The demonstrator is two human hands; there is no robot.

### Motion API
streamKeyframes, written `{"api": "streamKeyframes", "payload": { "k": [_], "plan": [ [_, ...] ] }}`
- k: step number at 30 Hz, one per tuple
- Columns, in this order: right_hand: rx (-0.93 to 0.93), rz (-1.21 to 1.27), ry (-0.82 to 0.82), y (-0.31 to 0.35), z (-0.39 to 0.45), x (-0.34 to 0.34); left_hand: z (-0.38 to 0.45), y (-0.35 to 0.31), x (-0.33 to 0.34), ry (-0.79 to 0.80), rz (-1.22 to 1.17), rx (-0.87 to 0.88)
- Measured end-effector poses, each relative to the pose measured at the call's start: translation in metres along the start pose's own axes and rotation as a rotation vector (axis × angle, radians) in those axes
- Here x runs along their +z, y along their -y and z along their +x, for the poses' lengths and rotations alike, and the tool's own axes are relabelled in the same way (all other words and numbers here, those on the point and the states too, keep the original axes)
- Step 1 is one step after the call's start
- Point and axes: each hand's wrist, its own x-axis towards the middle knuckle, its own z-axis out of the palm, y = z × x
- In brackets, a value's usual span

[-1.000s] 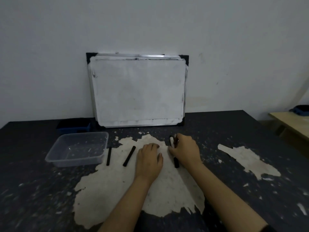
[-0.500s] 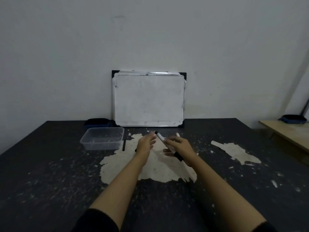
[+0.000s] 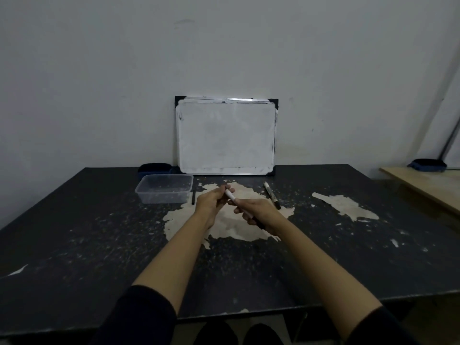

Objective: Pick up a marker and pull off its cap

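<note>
The right hand [image 3: 258, 215] grips a marker [image 3: 232, 197] above the table's [image 3: 74, 245] middle; the left hand [image 3: 211, 202] pinches its far end. A sudden cap release could fling it toward the whiteboard [image 3: 225, 135]. Since earlier, both hands have lifted and a second marker [image 3: 272, 195] lies exposed at right.

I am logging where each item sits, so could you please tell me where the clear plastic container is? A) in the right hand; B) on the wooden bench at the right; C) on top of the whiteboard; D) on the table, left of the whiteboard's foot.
D: the clear plastic container stands on the dark table, just left of and in front of the whiteboard, apart from both hands.
</note>
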Motion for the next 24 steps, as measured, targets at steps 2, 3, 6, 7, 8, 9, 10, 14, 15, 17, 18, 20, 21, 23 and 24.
{"api": "streamKeyframes", "payload": {
  "k": [2,3,6,7,8,9,10,14,15,17,18,20,21,23,24],
  "plan": [
    [-0.097,-0.112,-0.085,-0.005,-0.003,0.005,0.000,0.002,0.001,-0.028,-0.026,-0.018],
    [-0.144,-0.153,-0.120,-0.007,-0.004,0.007,0.001,0.004,0.002,-0.047,-0.040,-0.029],
    [-0.287,-0.306,-0.228,-0.014,-0.004,0.010,0.003,0.008,0.005,-0.099,-0.088,-0.049],
    [-0.330,-0.363,-0.266,-0.016,-0.004,0.010,0.004,0.009,0.006,-0.109,-0.094,-0.050],
    [-0.366,-0.404,-0.300,-0.017,-0.004,0.011,0.004,0.010,0.008,-0.122,-0.103,-0.050],
    [-0.392,-0.435,-0.329,-0.019,-0.004,0.010,0.004,0.011,0.011,-0.145,-0.118,-0.047],
    [-0.407,-0.457,-0.355,-0.020,-0.004,0.009,0.005,0.011,0.012,-0.185,-0.131,-0.039],
    [-0.376,-0.439,-0.406,-0.027,-0.006,-0.004,0.011,0.012,0.004,-0.373,0.126,0.071],
    [-0.360,-0.431,-0.409,-0.028,-0.007,-0.009,0.011,0.014,-0.001,-0.372,0.332,0.126],
    [-0.335,-0.417,-0.412,-0.031,-0.009,-0.018,0.009,0.022,-0.011,-0.300,0.682,0.239],
    [-0.327,-0.405,-0.414,-0.031,-0.009,-0.021,0.008,0.027,-0.013,-0.249,0.792,0.273],
    [-0.314,-0.380,-0.410,-0.031,-0.010,-0.026,0.007,0.036,-0.013,-0.176,0.927,0.306],
    [-0.308,-0.374,-0.400,-0.031,-0.010,-0.028,0.008,0.041,-0.012,-0.156,0.980,0.314],
    [-0.293,-0.360,-0.374,-0.031,-0.008,-0.031,0.011,0.048,-0.011,-0.129,1.075,0.324],
    [-0.287,-0.349,-0.362,-0.032,-0.007,-0.031,0.013,0.051,-0.012,-0.124,1.119,0.326]
  ]
}}
